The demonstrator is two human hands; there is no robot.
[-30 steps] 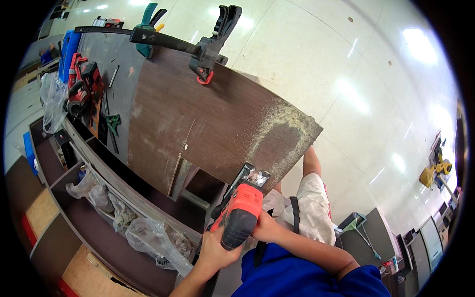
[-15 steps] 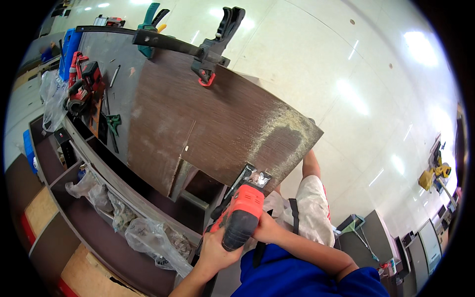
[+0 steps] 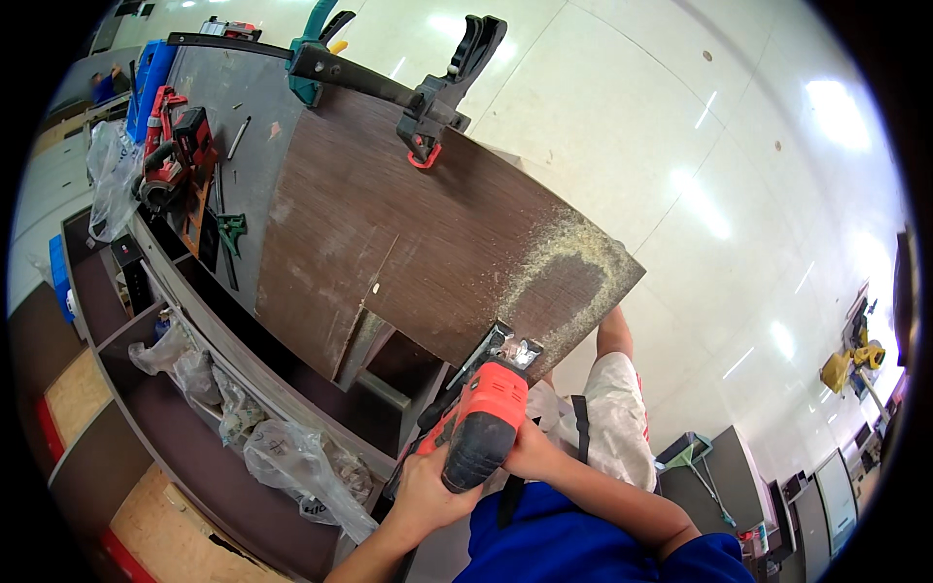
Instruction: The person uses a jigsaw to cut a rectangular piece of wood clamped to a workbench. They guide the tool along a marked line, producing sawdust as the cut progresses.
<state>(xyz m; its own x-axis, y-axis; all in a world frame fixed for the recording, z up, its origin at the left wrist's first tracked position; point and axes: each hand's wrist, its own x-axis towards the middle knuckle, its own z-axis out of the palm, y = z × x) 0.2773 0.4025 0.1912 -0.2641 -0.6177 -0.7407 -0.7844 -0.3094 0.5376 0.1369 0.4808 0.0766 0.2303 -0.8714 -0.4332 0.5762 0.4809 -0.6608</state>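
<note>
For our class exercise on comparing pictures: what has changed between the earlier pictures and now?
The view shifted slightly, so the black clamp sits farther right in the picture; nothing was taken hold of or let go. The left hand and right hand still grip the red power tool at the edge of the brown panel; any tool movement is too slight to tell.

right hand (image 3: 530,453) with fingers hidden behind the red-and-black power tool (image 3: 486,423), teal clamp (image 3: 304,87) cropped by the top edge, left forearm (image 3: 381,546) and blue shirt (image 3: 559,539) cut off below, plastic bag (image 3: 287,455) contents unclear, distant person (image 3: 103,89) too small to tell
</note>
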